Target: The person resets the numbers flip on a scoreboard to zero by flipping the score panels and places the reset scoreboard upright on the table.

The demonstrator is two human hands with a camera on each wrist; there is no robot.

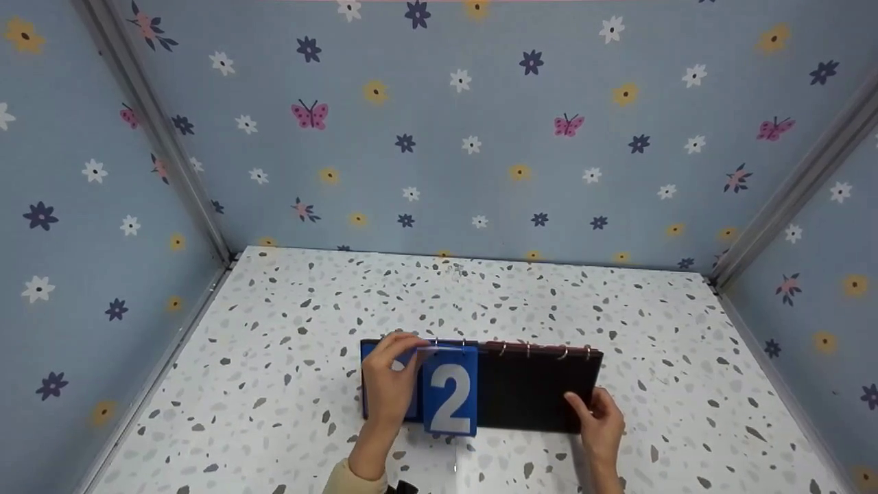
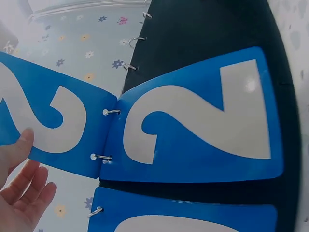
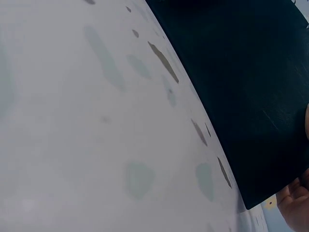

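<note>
A black flip scoreboard (image 1: 521, 391) stands on the speckled table, number cards hanging from metal rings along its top edge. My left hand (image 1: 389, 384) is raised at that edge, pinching a blue number card (image 2: 65, 135) between thumb and fingers. This card is turned up over the rings, seen nearly edge-on in the head view. Below it hangs a blue card with a white 2 (image 1: 451, 398). Another blue card (image 1: 411, 408) is partly hidden behind my left hand. My right hand (image 1: 603, 425) grips the board's lower right edge, thumb on the front, fingers behind.
The white speckled table (image 1: 288, 329) spreads around the scoreboard. Blue flowered panels (image 1: 439, 137) enclose it at the back and both sides, with grey metal posts (image 1: 158, 130) at the corners. The board's right half shows bare black under its rings.
</note>
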